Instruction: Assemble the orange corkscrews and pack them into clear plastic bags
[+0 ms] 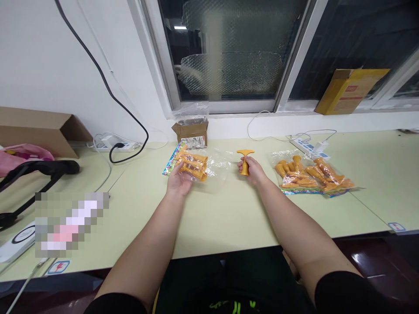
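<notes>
My left hand [179, 181] is closed on a clear plastic bag [218, 168] with a colourful printed header. Several orange flared plastic pieces [196, 168] lie inside it, and its clear end points right. To the right, my right hand [253, 170] grips a single orange T-shaped plastic piece [245, 153], its crossbar up and its shaft between the fingers. This piece is outside the bag, a short gap away from it. Beyond my right hand lie two more clear bags, a nearer one [294, 174] and a farther one [330, 176], filled with similar orange pieces.
A small cardboard box [191, 133] stands behind the left bag against the wall. Power strips [309, 148] and cables run along the back of the pale green table [222, 226]. At left are a large carton [32, 126], a black frame [39, 174] and a white charging pad [19, 242].
</notes>
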`<state>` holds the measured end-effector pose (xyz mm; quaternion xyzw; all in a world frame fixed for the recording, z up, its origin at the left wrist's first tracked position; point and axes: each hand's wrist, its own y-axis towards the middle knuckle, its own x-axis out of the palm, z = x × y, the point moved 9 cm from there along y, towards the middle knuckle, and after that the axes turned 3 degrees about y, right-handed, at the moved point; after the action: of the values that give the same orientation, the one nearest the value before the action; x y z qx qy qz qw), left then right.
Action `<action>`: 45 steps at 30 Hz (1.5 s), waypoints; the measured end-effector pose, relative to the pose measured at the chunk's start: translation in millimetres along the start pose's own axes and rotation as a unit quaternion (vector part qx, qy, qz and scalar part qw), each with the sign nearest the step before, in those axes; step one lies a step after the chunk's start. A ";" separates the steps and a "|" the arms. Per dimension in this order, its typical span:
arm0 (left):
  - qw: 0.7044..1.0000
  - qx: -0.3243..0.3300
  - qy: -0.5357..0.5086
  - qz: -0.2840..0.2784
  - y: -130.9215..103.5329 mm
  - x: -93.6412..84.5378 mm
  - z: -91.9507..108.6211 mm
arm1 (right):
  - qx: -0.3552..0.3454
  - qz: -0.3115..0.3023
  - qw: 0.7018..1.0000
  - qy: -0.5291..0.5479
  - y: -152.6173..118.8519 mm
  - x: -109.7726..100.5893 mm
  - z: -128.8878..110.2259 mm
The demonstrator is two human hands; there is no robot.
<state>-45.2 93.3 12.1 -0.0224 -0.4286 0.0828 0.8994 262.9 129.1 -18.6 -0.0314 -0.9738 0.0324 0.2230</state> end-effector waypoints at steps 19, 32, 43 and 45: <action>1.000 -0.010 -0.006 0.005 -0.8 -1.3 -0.7 | -0.059 -0.054 0.997 -0.004 -10.3 18.4 -23.8; 1.000 -0.004 -0.011 0.004 -2.8 2.0 0.5 | -0.071 -0.066 0.995 -0.001 -12.9 20.4 -27.0; 1.000 -0.005 -0.012 0.002 -3.1 3.0 -0.1 | -0.054 -0.047 0.997 0.025 -9.8 15.1 -20.9; 1.000 -0.007 -0.009 -0.005 -3.6 4.5 -0.3 | -0.059 -0.024 0.998 0.027 -10.4 12.5 -21.5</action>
<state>-41.7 90.5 15.8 -0.0262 -0.4372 0.0753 0.8958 260.6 120.8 6.9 -0.0217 -0.9680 -0.0318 0.2478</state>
